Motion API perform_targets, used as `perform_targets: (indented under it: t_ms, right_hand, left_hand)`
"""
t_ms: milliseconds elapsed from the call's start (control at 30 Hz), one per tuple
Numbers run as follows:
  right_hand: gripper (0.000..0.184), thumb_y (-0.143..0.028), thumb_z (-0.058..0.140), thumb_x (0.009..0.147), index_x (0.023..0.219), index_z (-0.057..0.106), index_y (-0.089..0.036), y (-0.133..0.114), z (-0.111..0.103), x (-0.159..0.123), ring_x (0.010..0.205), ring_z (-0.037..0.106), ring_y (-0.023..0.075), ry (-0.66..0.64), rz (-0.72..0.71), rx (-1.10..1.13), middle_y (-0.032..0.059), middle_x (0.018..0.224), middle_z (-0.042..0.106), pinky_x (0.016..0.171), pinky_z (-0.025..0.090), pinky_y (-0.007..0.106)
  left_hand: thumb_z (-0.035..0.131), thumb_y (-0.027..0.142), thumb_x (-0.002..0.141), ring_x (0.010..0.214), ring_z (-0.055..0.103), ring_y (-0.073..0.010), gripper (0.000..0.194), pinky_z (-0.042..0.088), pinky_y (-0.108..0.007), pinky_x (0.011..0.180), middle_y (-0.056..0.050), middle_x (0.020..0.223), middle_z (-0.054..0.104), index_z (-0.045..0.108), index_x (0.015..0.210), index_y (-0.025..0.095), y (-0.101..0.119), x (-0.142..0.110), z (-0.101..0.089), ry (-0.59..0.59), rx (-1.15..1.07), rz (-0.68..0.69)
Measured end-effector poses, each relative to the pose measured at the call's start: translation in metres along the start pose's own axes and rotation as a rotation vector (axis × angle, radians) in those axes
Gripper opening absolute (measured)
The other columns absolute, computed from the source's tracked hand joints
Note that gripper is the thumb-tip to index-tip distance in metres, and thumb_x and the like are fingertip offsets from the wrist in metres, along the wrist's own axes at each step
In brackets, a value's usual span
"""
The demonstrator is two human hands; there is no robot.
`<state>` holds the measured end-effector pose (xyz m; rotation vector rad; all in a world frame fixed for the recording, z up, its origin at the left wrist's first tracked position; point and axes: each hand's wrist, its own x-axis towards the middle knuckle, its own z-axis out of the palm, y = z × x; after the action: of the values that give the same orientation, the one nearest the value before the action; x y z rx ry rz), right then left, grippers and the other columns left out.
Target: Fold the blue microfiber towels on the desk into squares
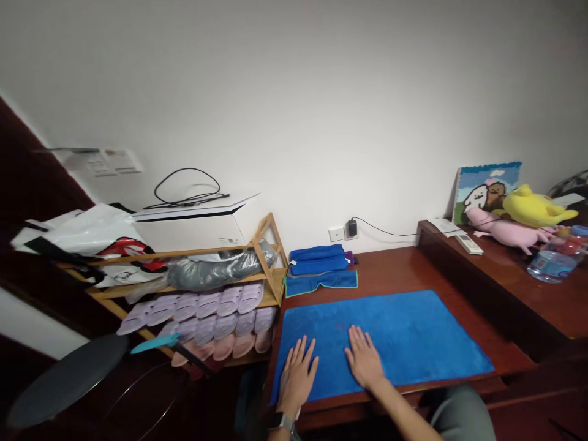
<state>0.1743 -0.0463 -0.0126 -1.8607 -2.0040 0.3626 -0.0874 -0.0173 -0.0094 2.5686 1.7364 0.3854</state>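
Observation:
A blue towel (404, 337) lies spread out on the reddish-brown wooden desk (390, 269). My left hand (298, 373) rests flat near the towel's left end, fingers stretched out, with a watch (281, 421) on that wrist. Palm down on the middle of the towel's front half is my right hand (364, 358), its fingers extended. Neither hand holds anything. Behind the towel, at the back left of the desk, are folded blue cloths (319, 263), one with a green edge.
To the left stands a wooden rack (275, 278) with several slippers (206, 304) and a white box (193, 229) on top. A raised ledge (509, 275) on the right bears plush toys (533, 207), a remote (468, 244) and a water bottle (554, 263). A charger (352, 228) is plugged into the wall.

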Motion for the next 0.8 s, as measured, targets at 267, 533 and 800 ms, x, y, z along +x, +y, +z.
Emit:
perform_targets:
  t_ms: [267, 533, 800]
  right_hand:
    - [0.082, -0.048, 0.017, 0.097, 0.159, 0.036, 0.001, 0.257, -0.093, -0.084, 0.156, 0.028, 0.0324, 0.092, 0.506, -0.304, 0.0166, 0.167, 0.034, 0.128, 0.023, 0.052]
    - [0.089, -0.055, 0.008, 0.095, 0.161, 0.032, -0.001, 0.303, -0.107, -0.112, 0.157, 0.028, 0.0295, 0.134, 0.552, -0.318, 0.016, 0.168, 0.033, 0.128, 0.024, 0.049]
    - [0.091, -0.055, 0.007, 0.093, 0.16, 0.035, -0.001, 0.319, -0.097, -0.121, 0.156, 0.029, 0.0304, 0.157, 0.496, -0.326, 0.0153, 0.167, 0.035, 0.127, 0.023, 0.051]
  left_hand:
    - [0.038, 0.051, 0.105, 0.156, 0.033, -0.0282, 0.06, 0.032, -0.053, 0.126, -0.008, 0.17, 0.034, 0.039, 0.161, 0.029, -0.044, -0.014, 0.006, 0.049, 0.047, -0.131]
    - [0.035, 0.055, 0.101, 0.151, 0.043, -0.0334, 0.062, 0.034, -0.057, 0.123, -0.012, 0.16, 0.051, 0.056, 0.151, 0.024, -0.026, -0.007, -0.016, 0.071, -0.023, -0.147]
    - [0.041, 0.07, 0.1, 0.09, 0.071, -0.0262, 0.055, 0.058, -0.04, 0.083, -0.011, 0.089, 0.074, 0.074, 0.091, 0.026, 0.146, -0.009, -0.182, 0.102, -0.997, 0.085]
